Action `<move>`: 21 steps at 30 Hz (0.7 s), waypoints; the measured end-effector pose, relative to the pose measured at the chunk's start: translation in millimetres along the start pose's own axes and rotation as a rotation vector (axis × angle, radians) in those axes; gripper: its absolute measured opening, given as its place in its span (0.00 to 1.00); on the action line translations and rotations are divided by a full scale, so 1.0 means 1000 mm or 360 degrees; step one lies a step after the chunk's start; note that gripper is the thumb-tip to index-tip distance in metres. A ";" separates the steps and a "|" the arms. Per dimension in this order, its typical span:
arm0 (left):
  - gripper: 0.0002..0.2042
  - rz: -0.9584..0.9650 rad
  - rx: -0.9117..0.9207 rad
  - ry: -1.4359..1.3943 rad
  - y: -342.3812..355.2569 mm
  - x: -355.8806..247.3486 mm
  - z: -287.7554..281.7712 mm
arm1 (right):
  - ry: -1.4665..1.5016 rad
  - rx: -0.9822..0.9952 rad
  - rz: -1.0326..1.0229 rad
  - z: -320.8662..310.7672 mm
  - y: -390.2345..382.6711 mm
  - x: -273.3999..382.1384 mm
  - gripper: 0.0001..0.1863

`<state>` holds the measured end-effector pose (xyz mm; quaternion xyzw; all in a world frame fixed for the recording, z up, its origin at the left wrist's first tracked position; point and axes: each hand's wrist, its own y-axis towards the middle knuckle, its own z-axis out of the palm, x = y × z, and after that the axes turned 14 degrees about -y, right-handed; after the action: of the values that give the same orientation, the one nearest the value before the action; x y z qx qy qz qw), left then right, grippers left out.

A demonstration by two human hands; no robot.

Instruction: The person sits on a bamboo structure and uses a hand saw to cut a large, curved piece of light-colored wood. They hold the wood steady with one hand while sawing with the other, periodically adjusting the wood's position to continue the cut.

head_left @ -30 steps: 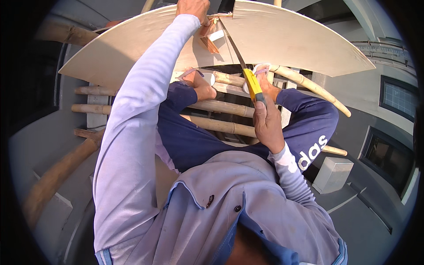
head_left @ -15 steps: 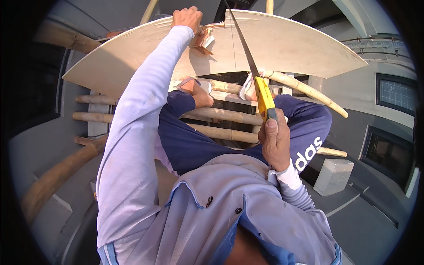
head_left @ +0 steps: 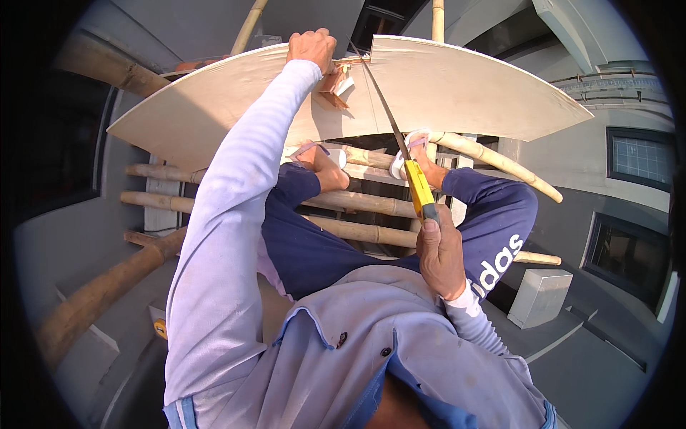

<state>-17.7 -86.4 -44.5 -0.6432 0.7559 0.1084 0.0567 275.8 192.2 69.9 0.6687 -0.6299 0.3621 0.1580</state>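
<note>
A pale, thin plywood sheet [head_left: 464, 86] lies across in front of me, with a stepped notch in its far edge. My left hand [head_left: 312, 48] is closed over that far edge, left of the notch. Just beside its fingers, a splintered reddish-brown piece of wood veneer [head_left: 333, 91] sticks up from the sheet. My right hand [head_left: 441, 254] grips a handsaw [head_left: 416, 184] by its yellow and grey handle. The blade slants away over the sheet, its tip end at the notch. A thin line runs down the sheet beside the blade.
Bamboo poles [head_left: 371, 205] form a platform under the sheet and my sandalled feet [head_left: 325, 161]. Another pole [head_left: 493, 157] juts out to the right, and a thick one [head_left: 107, 293] stands at the left. A grey box-shaped block [head_left: 539, 297] is low on the right, near dark-framed windows [head_left: 629, 250].
My right hand and the saw have drawn back toward me, so less of the blade reaches past the far edge. My left hand keeps its grip. The whole view has shifted slightly.
</note>
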 end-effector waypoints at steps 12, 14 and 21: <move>0.21 -0.0035 0.0056 -0.0002 -0.003 0.002 -0.005 | 0.0051 0.0011 -0.0019 0.007 0.020 -0.013 0.18; 0.21 0.0022 0.0005 -0.0001 -0.004 -0.004 -0.003 | -0.0039 -0.0133 -0.0066 0.020 0.075 -0.013 0.18; 0.24 -0.0064 0.0081 -0.0077 0.001 -0.006 -0.012 | -0.0234 -0.0228 -0.0321 0.031 0.095 -0.013 0.18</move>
<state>-17.3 -83.0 -31.2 -0.6538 0.7437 0.1034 0.0935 195.0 166.2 16.2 0.7402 -0.5936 0.2488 0.1944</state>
